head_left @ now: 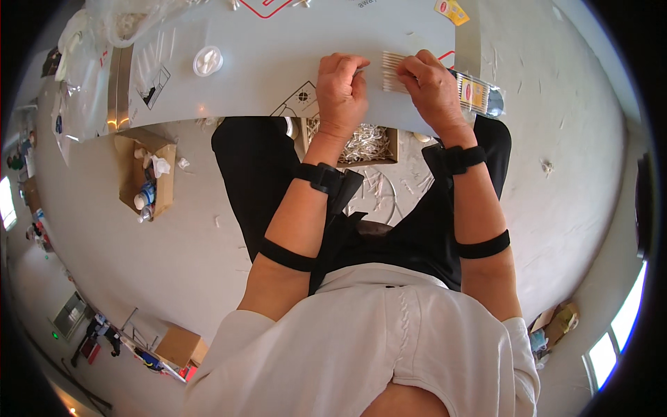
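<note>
— From the head view, what do the hands hold?
— The left hand (342, 85) and right hand (432, 85), both closed, pinch a row of pale thin sticks (393, 71) lying on the grey table (278, 48).
— Anything nearby?
— A clear packet (481, 96) beside the right hand.

Head view, straight down, close

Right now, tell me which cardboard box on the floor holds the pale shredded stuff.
The open box under the table edge, between the person's forearms, holds the pale shreds. The box to the left holds bottles and a crumpled white wad; the lower closed box shows nothing.
</note>
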Demonstrator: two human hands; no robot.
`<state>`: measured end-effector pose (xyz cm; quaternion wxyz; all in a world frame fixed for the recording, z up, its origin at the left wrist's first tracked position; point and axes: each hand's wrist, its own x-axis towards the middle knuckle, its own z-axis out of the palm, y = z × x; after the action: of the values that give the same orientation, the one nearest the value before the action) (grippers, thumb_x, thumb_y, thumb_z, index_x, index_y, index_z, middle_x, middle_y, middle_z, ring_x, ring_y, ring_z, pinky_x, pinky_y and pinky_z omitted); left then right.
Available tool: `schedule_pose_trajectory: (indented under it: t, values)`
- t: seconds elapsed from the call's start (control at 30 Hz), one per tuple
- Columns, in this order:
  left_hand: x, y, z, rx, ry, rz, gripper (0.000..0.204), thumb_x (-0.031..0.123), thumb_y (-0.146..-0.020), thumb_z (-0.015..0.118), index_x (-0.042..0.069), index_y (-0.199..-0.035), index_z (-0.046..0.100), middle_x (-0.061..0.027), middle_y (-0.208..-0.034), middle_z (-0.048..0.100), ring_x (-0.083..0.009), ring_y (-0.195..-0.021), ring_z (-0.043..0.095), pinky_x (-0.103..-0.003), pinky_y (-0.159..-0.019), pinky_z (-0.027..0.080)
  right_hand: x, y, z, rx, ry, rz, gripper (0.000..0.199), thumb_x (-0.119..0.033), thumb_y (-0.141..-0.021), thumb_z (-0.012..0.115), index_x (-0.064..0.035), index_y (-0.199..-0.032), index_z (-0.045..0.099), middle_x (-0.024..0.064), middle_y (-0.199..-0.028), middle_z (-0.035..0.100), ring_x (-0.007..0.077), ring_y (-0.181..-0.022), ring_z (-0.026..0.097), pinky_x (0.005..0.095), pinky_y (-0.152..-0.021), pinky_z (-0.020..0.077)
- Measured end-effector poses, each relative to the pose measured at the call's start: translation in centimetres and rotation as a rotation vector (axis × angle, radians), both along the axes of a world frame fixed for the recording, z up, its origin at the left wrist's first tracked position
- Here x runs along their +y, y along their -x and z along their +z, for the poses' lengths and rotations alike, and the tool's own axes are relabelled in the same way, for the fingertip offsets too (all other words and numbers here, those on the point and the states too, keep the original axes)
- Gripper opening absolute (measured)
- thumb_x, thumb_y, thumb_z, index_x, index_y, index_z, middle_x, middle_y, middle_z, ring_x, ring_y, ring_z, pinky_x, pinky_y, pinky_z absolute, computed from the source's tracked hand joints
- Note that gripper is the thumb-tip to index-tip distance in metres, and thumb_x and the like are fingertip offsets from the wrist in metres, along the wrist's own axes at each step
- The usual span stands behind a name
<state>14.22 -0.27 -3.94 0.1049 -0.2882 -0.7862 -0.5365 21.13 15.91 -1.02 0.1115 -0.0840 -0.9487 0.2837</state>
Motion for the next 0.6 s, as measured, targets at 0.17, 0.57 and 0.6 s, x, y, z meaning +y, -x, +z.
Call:
schedule_pose_trajectory:
  t: [0.17,0.57,0.6]
  values:
    - [0.1,-0.1,0.2,-0.013,-0.004,0.006,0.028,-0.012,-0.069,0.060,0.006,-0.091,0.063,-0.0087,-0.088,0.063,-0.0320,-0.086,0.058,-0.041,-0.075,0.048,0.5,0.1,-0.4,0.043,-0.088,0.063,0.008,-0.008,-0.083,0.067,-0.0065,-0.085,0.059,0.0103,-0.087,0.059,0.0331,-0.086,0.062,0.0418,-0.072,0.0520]
    - [0.0,0.0,0.4,-0.031,-0.017,-0.011,0.026,-0.012,-0.070,0.061,0.004,-0.091,0.063,-0.0098,-0.089,0.063,-0.0317,-0.087,0.058,-0.040,-0.076,0.049,-0.6,-1.3,2.5,0.160,0.229,-0.034,0.006,-0.002,-0.087,0.062,-0.0042,-0.091,0.058,0.0119,-0.087,0.059,0.0324,-0.080,0.060,0.0358,-0.071,0.0503]
    - [-0.1,0.0,0.4,-0.043,-0.013,-0.013,0.026,-0.012,-0.071,0.062,0.004,-0.091,0.064,-0.0102,-0.089,0.063,-0.0314,-0.088,0.058,-0.039,-0.076,0.049,-0.6,-1.4,2.7,0.166,0.227,-0.036,0.006,-0.002,-0.087,0.062,-0.0042,-0.091,0.058,0.0119,-0.087,0.059,0.0324,-0.080,0.060,0.0358,-0.071,0.0503]
